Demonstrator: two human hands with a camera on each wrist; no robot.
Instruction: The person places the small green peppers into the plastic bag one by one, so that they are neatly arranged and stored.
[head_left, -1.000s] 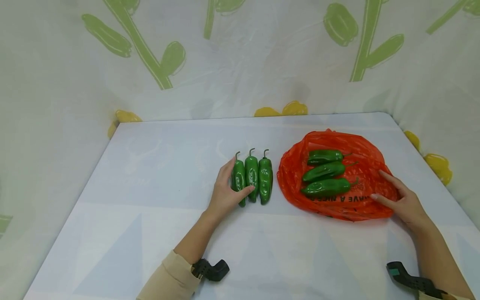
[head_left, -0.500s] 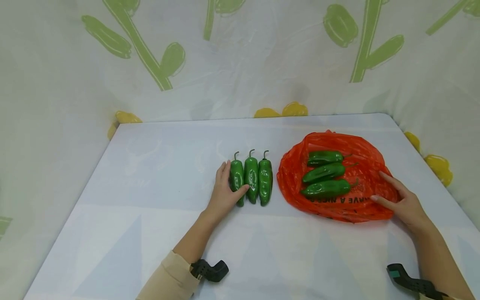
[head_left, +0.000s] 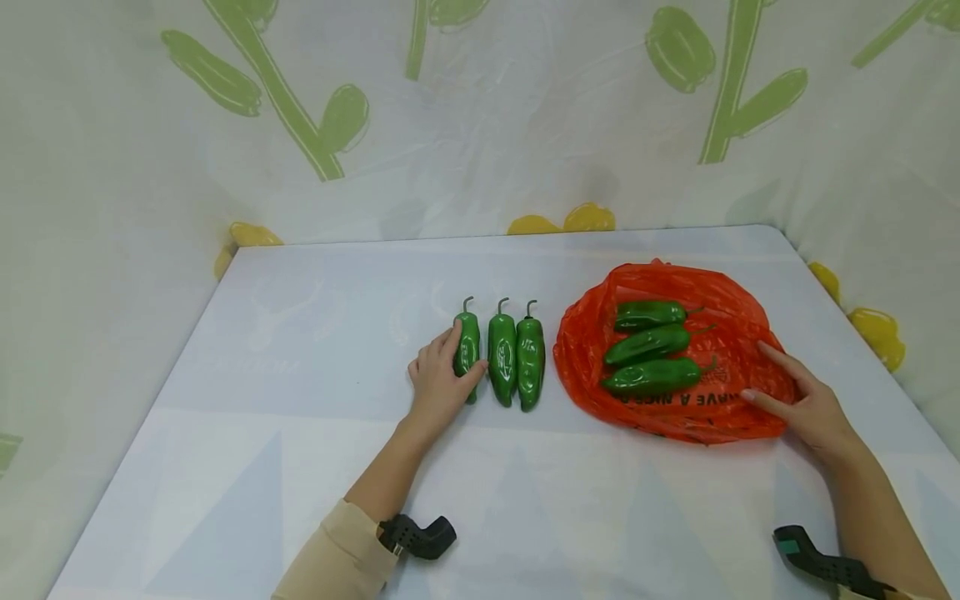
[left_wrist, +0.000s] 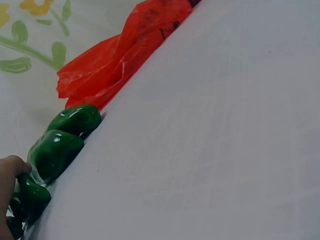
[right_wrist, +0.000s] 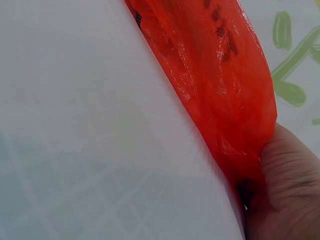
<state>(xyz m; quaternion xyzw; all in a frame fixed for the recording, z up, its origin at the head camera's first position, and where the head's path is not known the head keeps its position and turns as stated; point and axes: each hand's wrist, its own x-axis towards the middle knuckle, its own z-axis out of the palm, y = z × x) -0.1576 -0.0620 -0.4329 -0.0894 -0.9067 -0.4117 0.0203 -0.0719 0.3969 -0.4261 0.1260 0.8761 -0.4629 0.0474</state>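
Note:
In the head view my left hand (head_left: 438, 383) pinches the leftmost green pepper (head_left: 467, 342) between thumb and fingers. Two more peppers lie to its right, a middle pepper (head_left: 502, 354) and a right-hand pepper (head_left: 530, 358), stems pointing away. From the left wrist view, my thumb (left_wrist: 12, 167) presses on the nearest pepper (left_wrist: 32, 197). My right hand (head_left: 813, 417) grips the right edge of a red plastic bag (head_left: 738, 308), thumb on top, other fingers partly hidden by it. Inside the bag's opening lie three green peppers (head_left: 652, 377), stems to the right.
Everything lies on a pale table (head_left: 315, 350) with faint triangle patterns. A white curtain (head_left: 510, 125) printed with green plants hangs behind and beside it. Each wrist carries a black camera mount, such as the left mount (head_left: 420, 537).
My left hand has shifted a little left, drawing the leftmost pepper away from the middle one so a gap shows. The right hand and the bag have stayed put.

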